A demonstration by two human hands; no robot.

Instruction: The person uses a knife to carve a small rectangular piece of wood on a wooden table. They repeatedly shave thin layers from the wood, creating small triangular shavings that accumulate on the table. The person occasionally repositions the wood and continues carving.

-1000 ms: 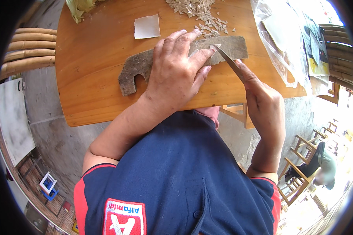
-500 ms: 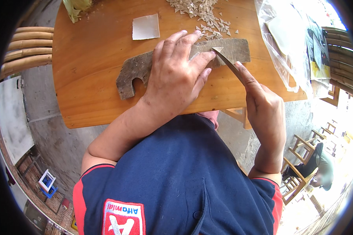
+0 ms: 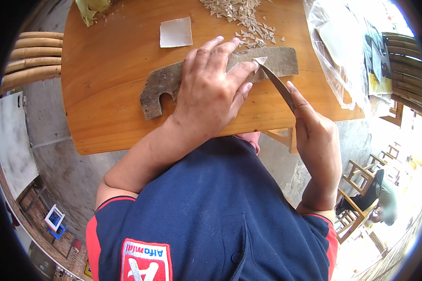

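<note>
A worn wooden board point(image 3: 283, 62) with a notch at its left end lies on the table near its front edge. My left hand point(image 3: 208, 89) rests over the board, fingers reaching past its far edge and thumb along its near side, holding it down. A pale thin piece shows only partly beside the left index finger. My right hand point(image 3: 316, 133) grips a knife point(image 3: 279, 84), its handle hidden in the palm. The curved blade's tip touches a small pale triangle point(image 3: 262, 60) on the board, right by the left index fingertip.
Many small pale triangles point(image 3: 241, 16) lie scattered beyond the board. A pale square sheet point(image 3: 176, 33) sits left of them on the wooden table point(image 3: 108, 84). A clear plastic bag point(image 3: 330, 61) covers the right side. Yellowish crumpled material point(image 3: 91, 10) is at the far left. A person point(image 3: 387, 199) bends among chairs at right.
The knife tip has drawn slightly right and down, and the right hand has lowered a little. The small triangle at the blade tip has shifted slightly. My left hand stays in place.
</note>
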